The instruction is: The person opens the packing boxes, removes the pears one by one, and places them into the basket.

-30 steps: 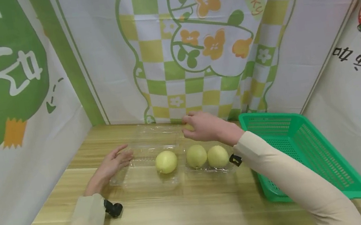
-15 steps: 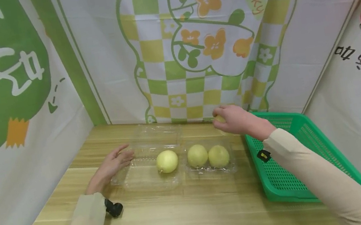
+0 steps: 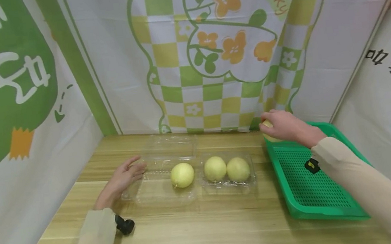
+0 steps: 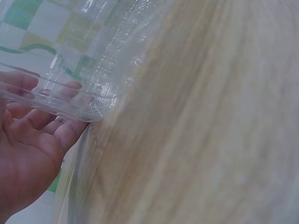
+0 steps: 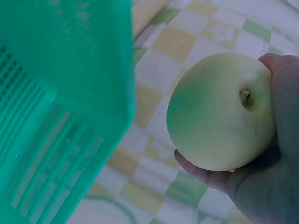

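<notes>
My right hand [image 3: 287, 125] grips a pale yellow pear [image 5: 210, 112], held above the far left rim of the green plastic basket [image 3: 287, 196]. In the right wrist view the pear's stem end shows, with the fingers and thumb around its side. My left hand [image 3: 123, 180] rests against the left side of a clear plastic box [image 3: 153, 192], fingers fairly straight. Through the plastic wall [image 4: 70, 100] in the left wrist view, several fingertips show. One pear [image 3: 182, 175] sits in that box's right half. Beside it, two pears [image 3: 215, 168] stand in another clear compartment [image 3: 228, 186].
A transparent lid [image 3: 172, 147] lies opened toward the back of the table. The wooden tabletop [image 3: 203, 233] meets a checked curtain [image 3: 191, 93] at the rear. Printed cloth walls [image 3: 376, 100] close off both sides.
My right hand has carried the pear rightward, from behind the clear boxes to the basket's far left corner. The left hand stays against the box; the basket looks slightly shifted.
</notes>
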The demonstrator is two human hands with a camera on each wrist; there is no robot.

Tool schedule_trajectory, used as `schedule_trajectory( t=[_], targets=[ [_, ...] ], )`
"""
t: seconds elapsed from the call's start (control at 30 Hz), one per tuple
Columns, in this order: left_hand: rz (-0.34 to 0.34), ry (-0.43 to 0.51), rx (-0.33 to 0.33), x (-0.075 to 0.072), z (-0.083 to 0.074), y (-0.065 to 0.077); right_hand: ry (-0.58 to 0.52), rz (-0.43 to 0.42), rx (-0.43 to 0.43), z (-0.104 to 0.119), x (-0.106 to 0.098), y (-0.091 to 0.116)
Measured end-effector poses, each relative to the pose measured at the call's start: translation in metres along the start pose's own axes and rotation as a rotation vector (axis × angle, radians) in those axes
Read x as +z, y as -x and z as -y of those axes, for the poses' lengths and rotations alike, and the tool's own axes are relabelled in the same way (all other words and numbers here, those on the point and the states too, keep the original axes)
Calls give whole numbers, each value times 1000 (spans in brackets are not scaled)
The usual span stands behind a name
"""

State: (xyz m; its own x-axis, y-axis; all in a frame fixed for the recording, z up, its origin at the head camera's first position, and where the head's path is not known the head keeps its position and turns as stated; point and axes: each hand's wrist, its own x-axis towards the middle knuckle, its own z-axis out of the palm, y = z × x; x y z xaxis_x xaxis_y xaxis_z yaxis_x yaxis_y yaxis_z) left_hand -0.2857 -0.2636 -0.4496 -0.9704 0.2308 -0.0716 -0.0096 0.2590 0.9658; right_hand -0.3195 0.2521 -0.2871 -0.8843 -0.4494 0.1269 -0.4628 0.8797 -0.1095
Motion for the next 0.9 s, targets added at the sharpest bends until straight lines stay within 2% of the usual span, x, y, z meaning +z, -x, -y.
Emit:
schedule_trajectory(
  t=[0.33, 0.9],
  targets=[
    [8, 6, 8, 0, -1, 1, -14, -63, -18, -44, 7, 14],
    [1, 9, 24, 1, 2, 0, -30, -4, 75, -98, 41, 32]
  ],
)
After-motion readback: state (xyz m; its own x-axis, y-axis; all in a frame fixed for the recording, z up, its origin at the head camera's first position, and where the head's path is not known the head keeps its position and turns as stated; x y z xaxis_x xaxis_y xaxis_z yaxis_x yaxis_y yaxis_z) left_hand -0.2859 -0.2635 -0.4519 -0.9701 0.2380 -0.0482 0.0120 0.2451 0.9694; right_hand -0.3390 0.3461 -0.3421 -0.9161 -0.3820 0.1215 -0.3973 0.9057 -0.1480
